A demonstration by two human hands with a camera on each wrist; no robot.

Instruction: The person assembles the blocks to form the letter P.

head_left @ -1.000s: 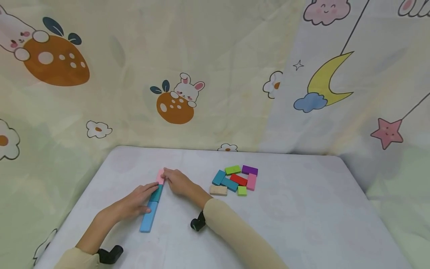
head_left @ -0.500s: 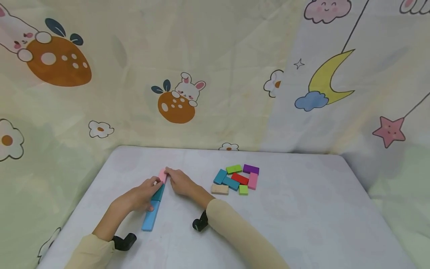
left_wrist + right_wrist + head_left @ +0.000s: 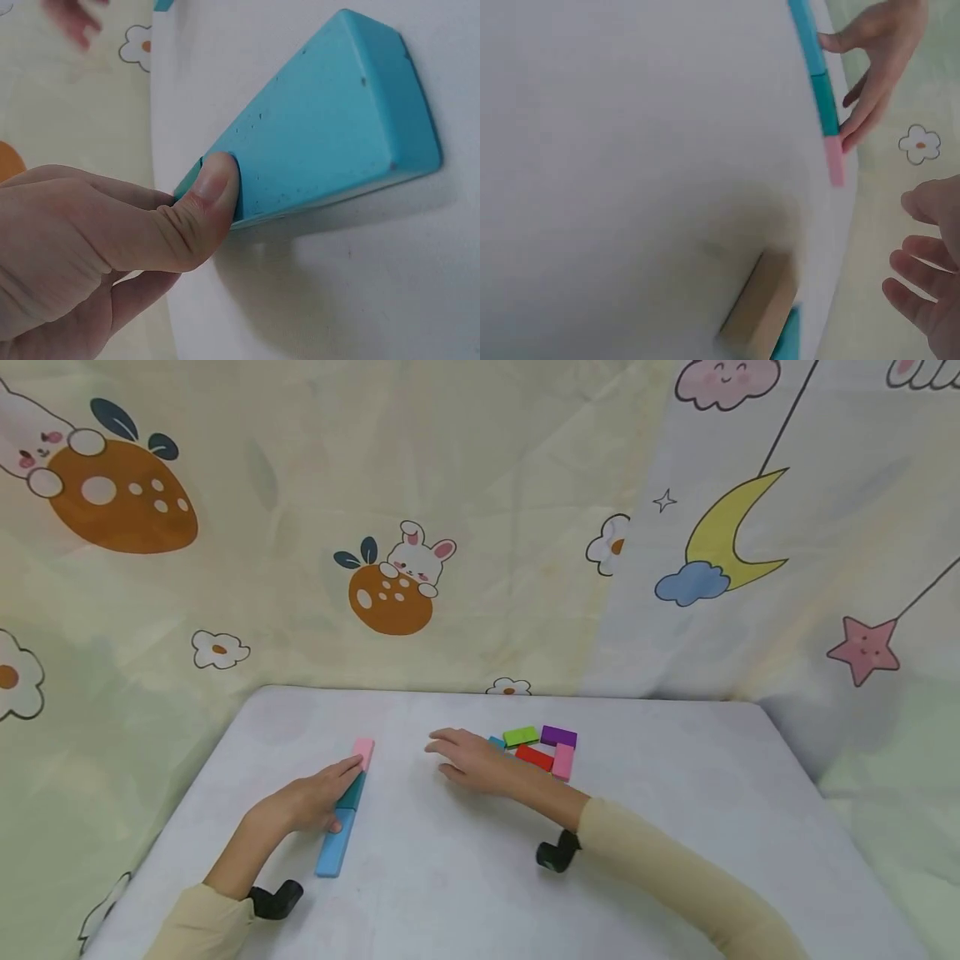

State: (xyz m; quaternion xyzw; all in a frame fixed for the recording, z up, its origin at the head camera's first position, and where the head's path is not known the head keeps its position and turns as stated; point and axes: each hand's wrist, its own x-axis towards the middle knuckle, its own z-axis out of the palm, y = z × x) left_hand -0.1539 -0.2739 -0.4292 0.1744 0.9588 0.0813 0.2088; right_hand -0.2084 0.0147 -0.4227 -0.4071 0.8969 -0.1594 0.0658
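A straight row of blocks lies on the left of the table: a pink block [image 3: 363, 750] at the far end, a teal block [image 3: 350, 791] in the middle and a longer light blue block [image 3: 333, 853] nearest me. My left hand [image 3: 306, 800] reaches along the row. Its thumb presses the light blue block [image 3: 315, 112], and its fingertips touch the row where pink meets teal. Holding nothing, my right hand [image 3: 476, 764] hovers with fingers spread between the row and the loose blocks. Below it, the right wrist view shows a plain wooden block [image 3: 761, 307].
Loose blocks lie to the right of the row: lime green [image 3: 521, 737], purple [image 3: 558, 737], red [image 3: 535, 757] and pink [image 3: 562, 762]. My right hand and forearm hide others there. The white table [image 3: 675, 777] ends at a patterned cloth backdrop [image 3: 510, 568].
My right hand has let go of the pink block and moved right toward the loose blocks, its fingers spreading. My left hand shifted slightly forward and right, then stayed on the row.
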